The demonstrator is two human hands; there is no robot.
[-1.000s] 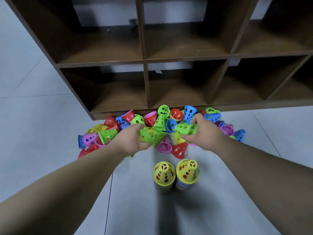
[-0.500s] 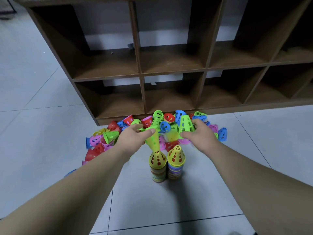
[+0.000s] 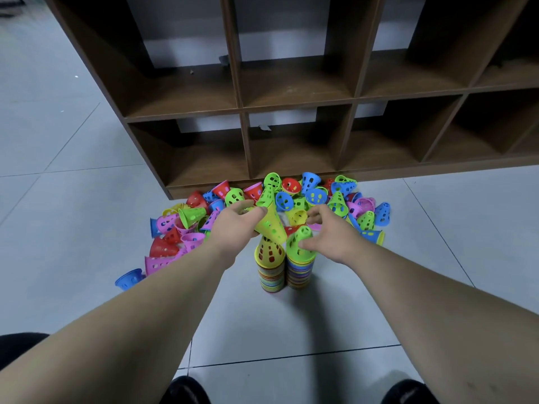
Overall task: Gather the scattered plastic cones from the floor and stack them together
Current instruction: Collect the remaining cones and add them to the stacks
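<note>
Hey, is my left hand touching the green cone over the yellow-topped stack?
Touching. In the head view the left hand pinches the green cone between its fingers, holding it tilted above the yellow-topped stack.

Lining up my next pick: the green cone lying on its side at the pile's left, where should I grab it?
Probably the tapered body of the green cone, near its narrow end, coming from above. It lies on its side on the pile, flared rim pointing left, so the perforated wall is exposed and easy to pinch across.
</note>
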